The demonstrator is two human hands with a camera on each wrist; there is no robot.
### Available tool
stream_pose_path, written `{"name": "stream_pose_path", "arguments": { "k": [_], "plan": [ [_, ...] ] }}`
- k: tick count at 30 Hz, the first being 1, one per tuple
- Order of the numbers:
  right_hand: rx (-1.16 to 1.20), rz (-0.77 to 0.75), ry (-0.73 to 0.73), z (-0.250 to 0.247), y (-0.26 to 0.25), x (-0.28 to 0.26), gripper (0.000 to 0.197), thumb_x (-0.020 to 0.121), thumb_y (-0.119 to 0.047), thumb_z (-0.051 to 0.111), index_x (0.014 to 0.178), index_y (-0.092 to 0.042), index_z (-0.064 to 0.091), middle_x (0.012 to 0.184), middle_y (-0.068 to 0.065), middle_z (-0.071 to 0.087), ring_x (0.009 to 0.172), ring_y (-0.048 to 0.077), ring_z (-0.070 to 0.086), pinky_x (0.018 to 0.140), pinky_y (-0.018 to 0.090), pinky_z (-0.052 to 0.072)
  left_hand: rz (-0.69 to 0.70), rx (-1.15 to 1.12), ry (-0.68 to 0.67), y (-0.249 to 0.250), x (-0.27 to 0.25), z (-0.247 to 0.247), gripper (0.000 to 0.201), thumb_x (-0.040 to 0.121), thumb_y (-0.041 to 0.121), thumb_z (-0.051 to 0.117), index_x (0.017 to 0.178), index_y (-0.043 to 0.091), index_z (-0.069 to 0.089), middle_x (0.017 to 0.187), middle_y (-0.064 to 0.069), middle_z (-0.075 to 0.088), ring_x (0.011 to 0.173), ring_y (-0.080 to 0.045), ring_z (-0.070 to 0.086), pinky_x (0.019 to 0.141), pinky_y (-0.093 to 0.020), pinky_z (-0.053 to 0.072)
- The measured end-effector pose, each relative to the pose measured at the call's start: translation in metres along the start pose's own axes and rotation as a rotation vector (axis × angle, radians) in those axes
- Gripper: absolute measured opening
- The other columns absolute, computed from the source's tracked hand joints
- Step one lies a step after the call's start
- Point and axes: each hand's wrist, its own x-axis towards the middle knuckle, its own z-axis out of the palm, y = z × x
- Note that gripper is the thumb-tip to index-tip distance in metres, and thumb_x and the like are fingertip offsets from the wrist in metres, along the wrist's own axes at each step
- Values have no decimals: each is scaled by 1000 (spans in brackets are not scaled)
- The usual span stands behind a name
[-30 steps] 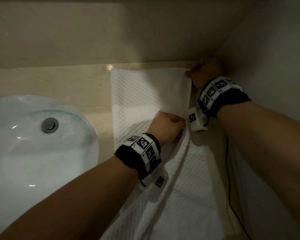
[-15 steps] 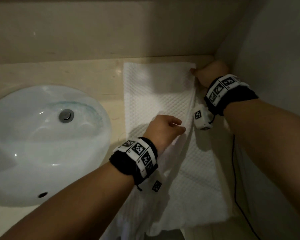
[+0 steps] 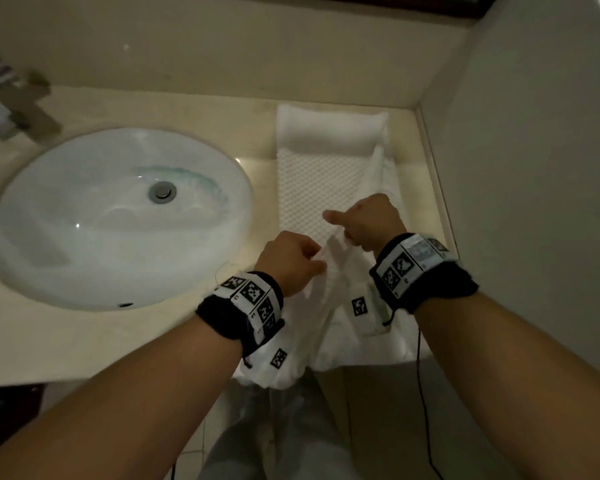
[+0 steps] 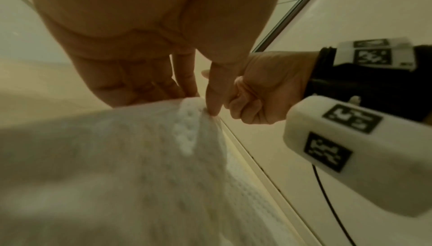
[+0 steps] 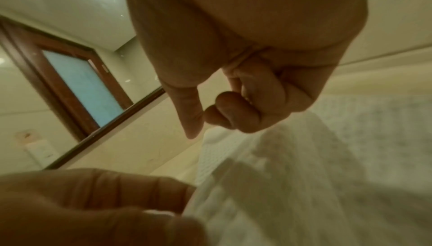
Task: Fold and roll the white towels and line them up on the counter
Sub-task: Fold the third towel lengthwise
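Left hand (image 3: 289,261) pinches a raised fold of the white towel (image 3: 312,188) btwn thumb and curled fingers (image 4: 149,83); right hand (image 3: 369,221) just beside it, fingers curled round the same fold, thumb sticking out toward the left. Towel runs away from the grip along the counter (image 3: 84,341), waffle side up, w/ a rolled towel (image 3: 329,131) at its far end by the back wall. Near end hangs off the counter edge below the wrists. Sink (image 3: 118,220) left of the grip, tap (image 3: 4,98) beyond it, side wall (image 3: 534,168) close on the right
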Motion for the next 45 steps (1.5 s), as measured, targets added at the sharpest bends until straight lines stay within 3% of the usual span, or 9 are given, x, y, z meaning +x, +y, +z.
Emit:
{"name": "stream_pose_path", "arguments": {
  "k": [8, 11, 14, 19, 22, 27, 32, 36, 45],
  "plan": [
    [81, 41, 10, 20, 14, -54, 36, 68, -39, 79, 76, -5, 68, 70, 8, 71, 58, 22, 67, 53, 32, 58, 85, -252, 79, -7, -37, 15, 8, 89, 28, 75, 91, 21, 80, 90, -4, 77, 88, -23, 73, 85, -47, 59],
    [57, 65, 53, 18, 24, -57, 25, 65, -25, 70, 76, -4, 62, 71, 11, 70, 59, 23, 69, 50, 29, 57, 115, -276, 12, -9, -50, 27, 20, 87, 23, 77, 107, 25, 78, 100, 5, 77, 93, -11, 72, 92, -40, 58],
    [126, 81, 99, 10, 42, -52, 25, 58, -17, 65, 75, 0, 61, 69, 14, 68, 69, 32, 72, 62, 44, 63, 127, -140, -14, -12, -61, 34, 34, 82, 23, 81, 114, 28, 72, 105, 7, 72, 93, -8, 68, 88, -30, 56],
    [228, 77, 58, -4, 60, -47, 21, 76, -1, 69, 96, 6, 64, 91, 16, 67, 78, 32, 71, 65, 47, 63, 27, 303, -64, -30, -83, 30, 18, 85, 47, 71, 90, 34, 60, 93, 7, 62, 89, -19, 62, 78, -32, 51],
    [264, 83, 30, -11, 68, -48, 20, 79, 1, 69, 98, 6, 63, 97, 15, 65, 83, 33, 69, 69, 48, 63, 55, 374, -98, -30, -95, 34, 36, 89, 48, 67, 66, 28, 48, 68, 10, 52, 66, -14, 52, 62, -29, 40],
    [301, 62, 31, -26, 70, -52, 25, 88, 8, 57, 69, -6, 51, 77, 6, 53, 73, 21, 60, 81, 49, 59, 164, 223, -150, 0, -102, 48, 42, 97, 37, 62, 63, 27, 41, 64, 10, 43, 57, -5, 39, 57, -24, 30],
    [280, 22, 79, -49, 82, -48, 11, 88, 10, 54, 82, 1, 57, 85, 10, 57, 85, 27, 64, 87, 55, 56, 214, 72, -228, 27, -103, 88, 37, 102, 31, 55, 69, 16, 47, 70, 1, 49, 63, -13, 44, 62, -29, 35],
    [270, 16, 87, -67, 97, -45, 19, 91, 1, 60, 107, -8, 56, 104, 12, 61, 94, 27, 65, 88, 48, 58, 200, -56, -290, 41, -104, 123, 35, 105, 33, 50, 101, -1, 60, 99, -18, 66, 92, -35, 62, 79, -43, 50],
    [246, 51, 117, -84, 129, -28, 24, 84, -8, 70, 85, -25, 53, 101, 8, 64, 99, 30, 67, 90, 50, 57, -21, -403, -368, 26, -83, 156, 7, 101, 25, 59, 97, 20, 62, 100, -8, 68, 88, -23, 71, 79, -40, 60]
  ]
}}
